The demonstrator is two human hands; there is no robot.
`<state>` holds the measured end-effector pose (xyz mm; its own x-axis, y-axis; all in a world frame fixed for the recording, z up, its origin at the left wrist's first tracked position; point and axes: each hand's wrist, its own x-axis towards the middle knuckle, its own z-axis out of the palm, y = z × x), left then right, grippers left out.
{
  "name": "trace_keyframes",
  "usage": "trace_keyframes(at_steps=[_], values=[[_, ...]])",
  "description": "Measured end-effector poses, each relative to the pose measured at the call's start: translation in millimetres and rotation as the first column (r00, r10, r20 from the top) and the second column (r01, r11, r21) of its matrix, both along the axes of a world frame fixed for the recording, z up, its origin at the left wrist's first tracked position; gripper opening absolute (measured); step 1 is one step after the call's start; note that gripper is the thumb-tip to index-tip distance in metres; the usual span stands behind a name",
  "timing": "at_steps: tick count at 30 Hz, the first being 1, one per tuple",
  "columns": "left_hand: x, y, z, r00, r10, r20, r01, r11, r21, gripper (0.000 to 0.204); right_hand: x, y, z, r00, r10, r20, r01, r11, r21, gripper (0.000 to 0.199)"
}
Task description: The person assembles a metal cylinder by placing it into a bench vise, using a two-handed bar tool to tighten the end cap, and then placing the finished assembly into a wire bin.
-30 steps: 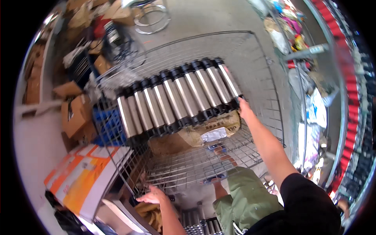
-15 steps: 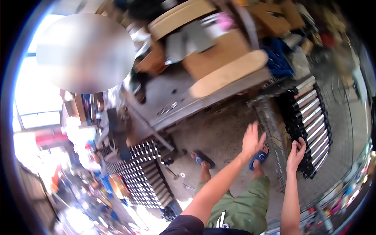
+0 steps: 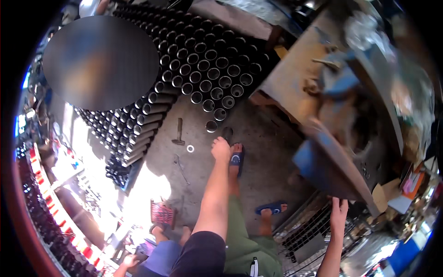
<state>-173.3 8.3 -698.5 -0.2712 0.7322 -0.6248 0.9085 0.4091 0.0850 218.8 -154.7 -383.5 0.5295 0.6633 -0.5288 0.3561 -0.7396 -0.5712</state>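
My left hand reaches forward over the floor, its fingers bent down and partly hidden. Just beyond it is the lowest tube of a stack of black, round-ended tubes; whether they touch I cannot tell. My right hand is low at the right, fingers stretched out beside the edge of a metal bench, with nothing visible in it. On the floor left of my left hand lie a hammer, a pale ring and a thin metal piece.
A second stack of dark tubes stands at the left. A worktop with blurred blue and brown things fills the upper right. At the lower left another person's hand and legs show near a red mesh-like object. Wire mesh stands by my right forearm.
My view has swung left, from the bench with cardboard to the tube stacks. My left hand now reaches toward the tubes; my right hand is now beside the metal bench edge.
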Motion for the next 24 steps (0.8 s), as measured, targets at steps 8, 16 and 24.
trace_keyframes(at_steps=[8, 16, 24], values=[[-53.6, -51.1, 93.8, 0.698, 0.671, 0.250, -0.660, 0.739, -0.138, 0.058, -9.2, 31.2, 28.6, 0.902, -0.375, -0.215, 0.331, 0.919, -0.215, 0.029], [-103.8, -139.7, 497.1, 0.394, 0.311, 0.865, -0.411, 0.901, -0.137, 0.067, 29.7, -112.7, 38.3, 0.991, -0.130, 0.015, 0.130, 0.992, 0.007, 0.027], [38.4, -8.8, 685.2, 0.159, -0.715, 0.681, -0.525, 0.523, 0.672, 0.054, 14.4, -136.6, 114.7, 0.980, -0.140, 0.143, 0.135, 0.990, 0.042, 0.061]])
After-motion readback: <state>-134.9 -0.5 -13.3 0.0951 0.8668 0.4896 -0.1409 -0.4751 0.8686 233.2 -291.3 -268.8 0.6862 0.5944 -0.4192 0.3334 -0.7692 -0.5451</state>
